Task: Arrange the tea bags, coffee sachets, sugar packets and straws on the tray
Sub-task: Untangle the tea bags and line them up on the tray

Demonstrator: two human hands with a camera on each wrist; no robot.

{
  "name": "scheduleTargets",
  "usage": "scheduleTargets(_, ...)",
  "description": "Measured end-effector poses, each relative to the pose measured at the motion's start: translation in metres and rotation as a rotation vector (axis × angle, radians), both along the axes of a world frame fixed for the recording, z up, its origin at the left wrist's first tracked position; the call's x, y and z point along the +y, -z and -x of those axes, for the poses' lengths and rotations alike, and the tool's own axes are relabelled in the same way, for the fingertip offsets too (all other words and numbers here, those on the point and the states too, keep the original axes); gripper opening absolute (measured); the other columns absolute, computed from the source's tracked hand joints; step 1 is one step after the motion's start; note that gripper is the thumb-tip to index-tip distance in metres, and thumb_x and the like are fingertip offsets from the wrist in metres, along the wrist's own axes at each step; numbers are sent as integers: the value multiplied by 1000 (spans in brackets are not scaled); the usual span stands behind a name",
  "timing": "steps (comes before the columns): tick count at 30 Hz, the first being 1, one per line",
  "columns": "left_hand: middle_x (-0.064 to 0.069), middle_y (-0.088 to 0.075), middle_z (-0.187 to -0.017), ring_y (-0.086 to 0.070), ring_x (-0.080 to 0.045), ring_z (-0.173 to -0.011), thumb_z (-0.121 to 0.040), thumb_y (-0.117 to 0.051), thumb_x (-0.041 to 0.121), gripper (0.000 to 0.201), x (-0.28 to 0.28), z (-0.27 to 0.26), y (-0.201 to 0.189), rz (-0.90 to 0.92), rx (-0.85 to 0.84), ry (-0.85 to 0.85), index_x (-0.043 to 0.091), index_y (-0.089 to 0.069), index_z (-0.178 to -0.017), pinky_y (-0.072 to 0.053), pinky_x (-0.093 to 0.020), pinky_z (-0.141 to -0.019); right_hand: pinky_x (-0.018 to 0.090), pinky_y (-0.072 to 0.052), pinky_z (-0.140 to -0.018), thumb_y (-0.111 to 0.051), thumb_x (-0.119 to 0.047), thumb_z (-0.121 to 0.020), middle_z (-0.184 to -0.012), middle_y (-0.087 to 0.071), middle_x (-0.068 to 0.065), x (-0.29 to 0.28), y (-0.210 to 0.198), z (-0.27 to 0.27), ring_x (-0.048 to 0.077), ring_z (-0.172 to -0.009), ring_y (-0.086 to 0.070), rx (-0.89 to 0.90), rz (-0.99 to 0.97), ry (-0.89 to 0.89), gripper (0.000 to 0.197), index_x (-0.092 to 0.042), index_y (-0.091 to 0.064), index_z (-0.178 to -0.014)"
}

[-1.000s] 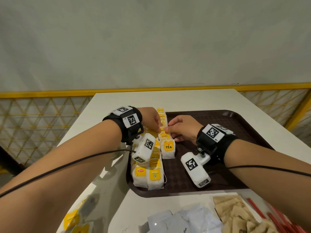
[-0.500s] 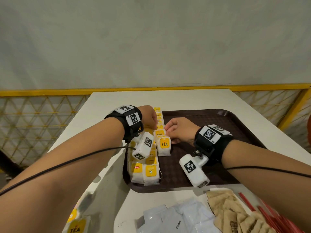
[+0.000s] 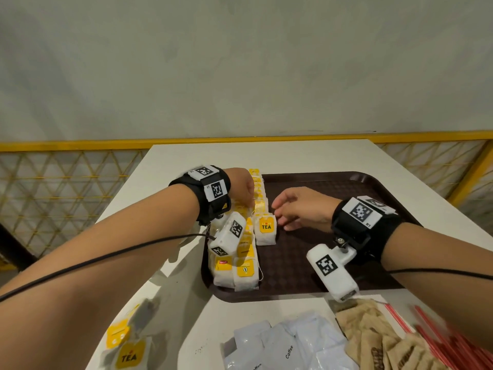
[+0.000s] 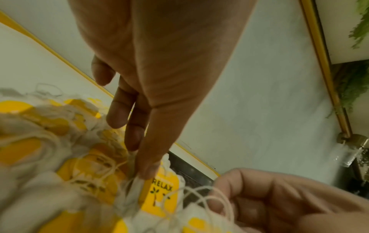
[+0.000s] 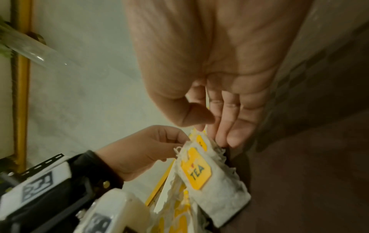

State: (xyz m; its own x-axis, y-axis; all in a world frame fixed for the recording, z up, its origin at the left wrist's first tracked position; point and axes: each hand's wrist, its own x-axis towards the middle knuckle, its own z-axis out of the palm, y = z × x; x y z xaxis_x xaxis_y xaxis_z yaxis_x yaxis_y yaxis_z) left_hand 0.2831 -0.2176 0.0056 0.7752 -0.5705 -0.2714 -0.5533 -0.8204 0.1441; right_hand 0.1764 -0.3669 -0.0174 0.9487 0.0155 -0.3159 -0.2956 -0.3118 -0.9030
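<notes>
Dark brown plastic tray (image 3: 333, 182) lies on the white table (image 3: 266, 153), with tea bags (image 3: 249, 236) lined along its left side. Left hand (image 3: 240, 185) pinches the top edge of one bag in the row. Right hand (image 3: 301, 208) rests just beside the "TEA" bag (image 3: 265, 231), fingers loosely extended, holding nothing. Coffee sachets (image 3: 288, 345), brown sugar packets (image 3: 378, 337) and red straws (image 3: 437, 335) lie off the tray at the near table edge.

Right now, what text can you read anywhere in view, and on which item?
"TEA": yellow tag of the tea bag at the row's near end.
"TEA": tag of a loose tea bag on the table.
"RELAX": tea bag tag.
"Lipton": tag.
"Coffee": white sachet.
Brown packets' print: too blurred.
</notes>
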Motion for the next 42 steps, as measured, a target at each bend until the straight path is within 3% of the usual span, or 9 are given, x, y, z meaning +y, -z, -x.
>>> scheduleTargets(4, -3, -64, -99, -54, -15, -86, -83, -72, 25, 24, 0, 0, -3, 15, -58, -5, 9, -67, -100, -41, -24, -73, 21, -49, -60, -71, -5, -82, -83, -53, 4, 1, 5, 10, 7, -66, -57, 60, 106, -223, 40, -10, -50, -115)
scheduleTargets(8, 11, -61, -79, -54, -1, -70, -81, -74, 14, 18, 12, 0, -17, 97, 47, 42, 11, -71, -98, -42, -15, -67, 23, -55, -60, -72, -6, -83, -77, -52, 5, 13, 15, 5, 12, -67, -60, -66, 267, -150, 33, -7, -52, -109)
scheduleTargets(12, 10, -71, -91, -61, -8, -93, -80, -73, 27, 3, 19, 5, -22, 44, 185, 50, 29, -74, -83, -46, -30, -96, 21, -54, -53, -68, 3, -84, -68, -55, 5, 18, 15, 1, 12, -58, -60, -58, 216, -72, 28, -5, -50, -104)
scheduleTargets(14, 8, -71, -99, -61, -11, -101, -80, -73, 33, 4, 17, 8, -18, 28, 178, 40, 30, -74, -81, -45, -33, -99, 22, -54, -54, -69, 4, -83, -68, -57, 5, 20, 14, 0, 12, -58, -60, -56, 204, -47, 27, -6, -51, -99)
scheduleTargets(19, 6, -70, -93, -60, -10, -89, -82, -72, 32, 9, 12, 11, -6, 29, 147, 37, 29, -70, -74, -49, -31, -91, 35, -57, -72, -73, 7, -77, -75, -60, 9, 20, 15, 0, 22, -75, -65, -75, 187, 11, 29, -11, -52, -85)
scheduleTargets(27, 4, -62, -91, -54, -10, -85, -88, -67, 28, 22, 0, 15, 1, 28, 45, 60, 13, -70, -102, -43, -25, -78, 33, -58, -65, -79, 5, -71, -82, -62, 12, 15, 13, 10, 18, -66, -63, -35, 185, 14, 39, -12, -48, -89)
scheduleTargets(34, -2, -68, -99, -60, -16, -93, -85, -69, 25, 18, -7, 13, 9, 51, -1, 27, 12, -71, -97, -50, -30, -86, 26, -56, -60, -73, 6, -77, -69, -62, 9, 15, 13, 9, 16, -62, -64, -86, 231, -26, 29, -11, -50, -79)
scheduleTargets(39, 2, -62, -87, -56, -13, -82, -81, -75, 23, 14, -2, 9, 2, 153, -37, -22, 13, -68, -87, -44, -21, -66, 26, -57, -60, -73, 1, -81, -68, -64, 10, 11, 17, 9, 12, -57, -64, -96, 238, 4, 19, -7, -56, -78)
scheduleTargets(42, 1, -64, -91, -56, -12, -85, -81, -74, 24, 20, 6, 6, -5, 166, -4, -49, 9, -72, -94, -43, -20, -66, 23, -57, -59, -76, -2, -78, -68, -65, 8, 8, 16, 11, 11, -58, -65, -88, 217, 2, 18, -6, -58, -80)
